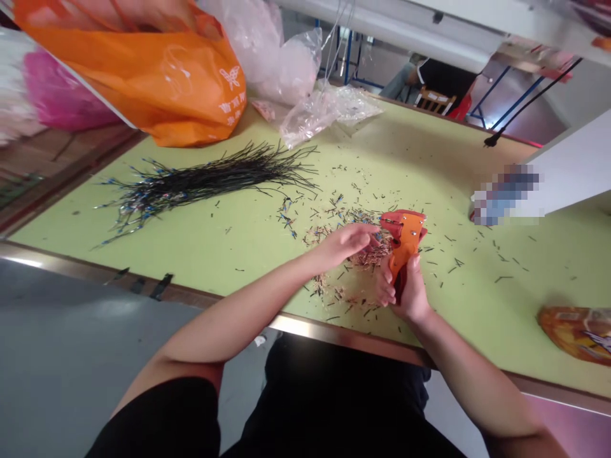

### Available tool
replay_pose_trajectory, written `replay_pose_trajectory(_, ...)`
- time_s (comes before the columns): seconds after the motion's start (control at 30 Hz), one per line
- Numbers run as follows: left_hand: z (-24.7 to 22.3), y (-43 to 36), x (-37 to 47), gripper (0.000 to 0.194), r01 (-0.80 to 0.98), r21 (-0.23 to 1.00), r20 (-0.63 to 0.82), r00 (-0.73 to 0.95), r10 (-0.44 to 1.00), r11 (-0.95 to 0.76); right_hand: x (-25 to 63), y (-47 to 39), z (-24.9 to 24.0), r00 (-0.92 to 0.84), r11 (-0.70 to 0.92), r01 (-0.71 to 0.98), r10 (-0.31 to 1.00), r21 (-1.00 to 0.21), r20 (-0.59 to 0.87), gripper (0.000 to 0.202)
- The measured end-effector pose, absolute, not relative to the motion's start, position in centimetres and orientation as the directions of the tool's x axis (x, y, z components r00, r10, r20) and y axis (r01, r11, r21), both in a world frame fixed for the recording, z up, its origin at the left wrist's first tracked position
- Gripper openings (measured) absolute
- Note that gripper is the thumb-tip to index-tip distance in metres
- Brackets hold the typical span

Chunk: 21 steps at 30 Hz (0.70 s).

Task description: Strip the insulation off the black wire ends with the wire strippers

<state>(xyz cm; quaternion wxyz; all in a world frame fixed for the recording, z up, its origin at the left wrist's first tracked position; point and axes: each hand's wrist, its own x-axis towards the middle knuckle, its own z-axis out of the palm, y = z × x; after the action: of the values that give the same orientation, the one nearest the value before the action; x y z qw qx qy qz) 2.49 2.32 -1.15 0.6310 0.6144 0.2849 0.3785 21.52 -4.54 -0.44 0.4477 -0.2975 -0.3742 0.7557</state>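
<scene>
My right hand (405, 289) is wrapped round the handles of an orange and red wire stripper (405, 238), which stands upright with its jaws to the left. Just left of those jaws is my left hand (351, 245), its fingers drawn together toward the tool. Whatever they pinch is too small and blurred to make out. Under both hands lies a heap of copper-coloured and black wire scraps (367, 254). Farther left rests a long bundle of black wires (214, 178), many with blue and silvery tips at the left end.
An orange plastic bag (191, 83) and clear plastic bags (305, 114) are at the back left of the green tabletop (191, 248). A white panel (577, 162) juts in at right, and an amber package (573, 327) lies at the right edge. A person (439, 83) sits beyond.
</scene>
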Motion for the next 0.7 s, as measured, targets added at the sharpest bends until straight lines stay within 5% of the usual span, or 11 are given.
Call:
replay_pose_trajectory(0.1, -1.0, 0.8, 5.1, 0.087, -0.180, 0.964, 0.011, 0.760, 0.650, 0.194, 21.6, -4.5, -0.3, -0.458, -0.368, -0.484, 0.880, -0.794, -0.129, 0.075)
replay_pose_trajectory(0.2, -0.2, -0.7, 7.7, 0.089, -0.166, 0.914, -0.108, 0.780, 0.616, 0.371, 21.8, -4.8, -0.3, -0.441, -0.368, -0.512, 0.888, -0.776, -0.130, 0.074)
replay_pose_trajectory(0.4, 1.1, -2.1, 10.7, 0.060, -0.258, 0.920, -0.037, 0.692, 0.721, 0.295, 22.5, -5.6, -0.6, -0.492, -0.338, -0.560, 0.870, -0.756, -0.024, 0.077)
replay_pose_trajectory(0.7, 1.2, -4.3, 12.8, 0.066, -0.195, 0.920, -0.220, 0.464, 0.858, 0.341, 23.0, -5.9, -2.1, -0.406, -0.270, -0.571, 0.914, -0.775, -0.019, 0.072)
